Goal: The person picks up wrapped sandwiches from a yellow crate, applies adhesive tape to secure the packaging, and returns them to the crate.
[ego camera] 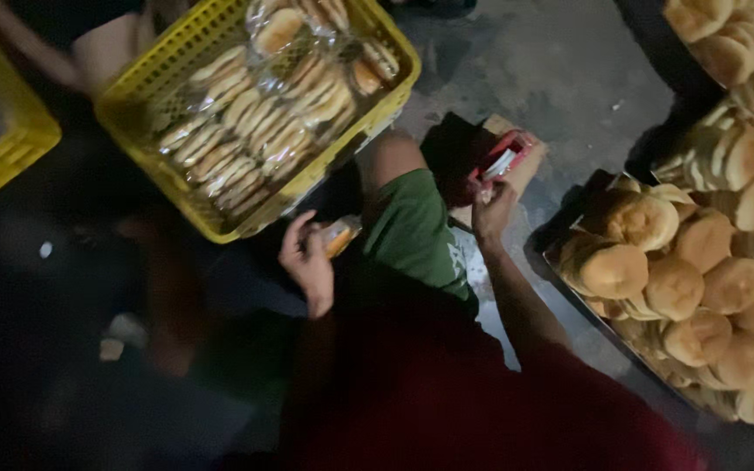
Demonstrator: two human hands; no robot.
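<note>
a: where is the small bag, and which way does it point?

b: the small clear bag (339, 235) with something orange-brown inside is just left of the middle of the frame. its long axis goes diagonally, from lower left at the fingers to upper right, toward the knee in the green shorts (412, 231). the left hand (307, 262) is closed around its lower end, so that end is hidden.

a: and the other hand?

b: the right hand (492, 208) is a little right of the middle, the fingers bent at the red tool (501, 161). they touch its near end, but i cannot tell if they really grip it or only rest on it. the tool has a pale strip inside and it points diagonally to the upper right. it lies on a brown block (521, 170); what kind of tool it is, is hard to make out.

a: what packages do you see?

b: in the upper left-middle there is a yellow plastic crate (167, 113) with a grid wall, tilted in the frame. inside are clear bags of flat round breads (255, 113), stacked in rows, shiny. a second yellow crate (6, 131) is cut off at the left edge. at the right side many loose golden buns (674, 279) are piled on a dark tray (621, 340), and more buns at the upper right are cut by the frame.

a: anything unclear?

b: the lower left is very dark, i see only vague pale spots. above the crate a part of another person (106, 44) is visible, cut off at the top.
</note>
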